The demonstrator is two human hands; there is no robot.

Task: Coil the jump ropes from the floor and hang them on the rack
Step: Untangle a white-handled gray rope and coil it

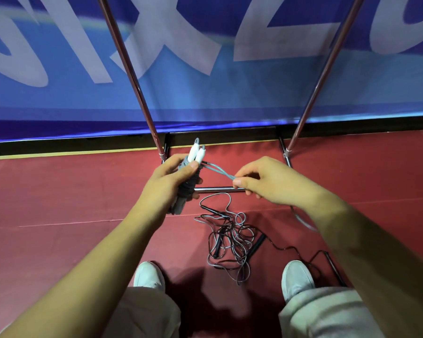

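Centre of the frame, just above the rack base bar, is where it's all happening. My left grip is curled tight round a half-wound jump rope. Dark wraps are bunched in the palm, and the two white-tipped handles poke up past my thumb. My right grip pinches the grey-blue cord between thumb and forefinger, other fingers loosely curled, and the cord runs fairly straight back to the handles. The loose tail drops away under my right wrist toward the right of the frame.

Lower centre, on the red floor between my shoes, sits the tangle of other ropes. Dark and grey cords are looped through each other, nowhere near coiled.

What worries me is that the tail seems to head down near that pile. If I pull another wrap, it could snag and drag the whole mess along. Also the bundle in my left looks fat, so if I ease the thumb off I reckon the coils spring apart. Nothing's hanging on the rack that I can see.
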